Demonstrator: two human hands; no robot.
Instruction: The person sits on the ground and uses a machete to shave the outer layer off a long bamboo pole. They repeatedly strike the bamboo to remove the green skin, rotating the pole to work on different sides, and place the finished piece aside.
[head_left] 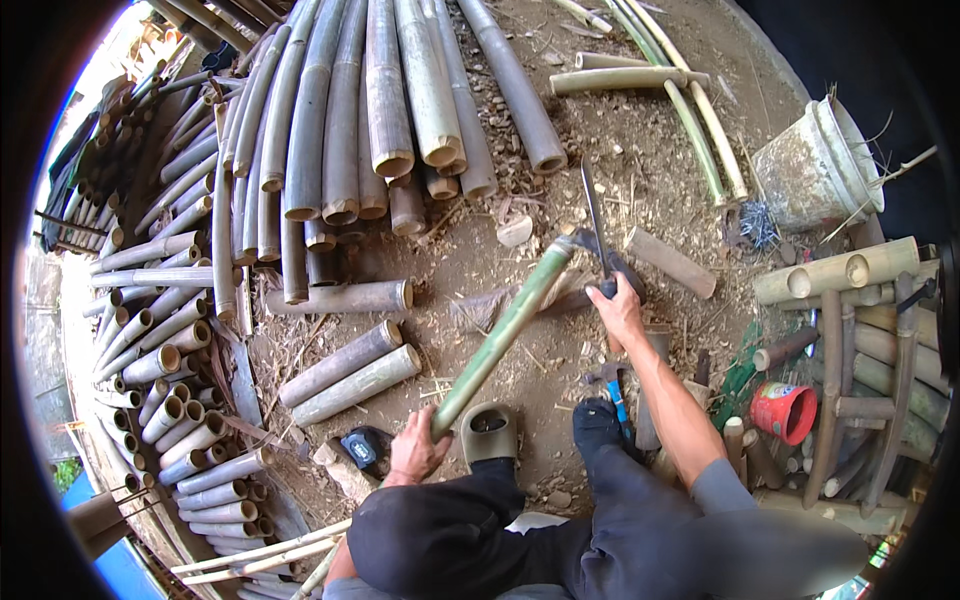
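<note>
My left hand (415, 452) is closed round the near end of a green bamboo pole (508, 335), which slants away to the upper right. The pole's far end lies over a dark piece of wood (560, 302) on the ground. My right hand (618, 308) grips a long-bladed knife (592, 212), its blade pointing up and away just right of the pole's far end. The knife's handle is mostly hidden by my fingers. Whether the blade touches the pole, I cannot tell. Below my right hand, a hammer with a blue handle (617, 402) lies beside my foot.
Long bamboo poles (345, 110) lie stacked ahead, with several cut pieces (190, 430) piled at left. A tape measure (365, 450) sits near my left hand. At right are a dirty white bucket (815, 165), a red container (782, 412) and a bamboo frame (832, 390). Chips litter the ground.
</note>
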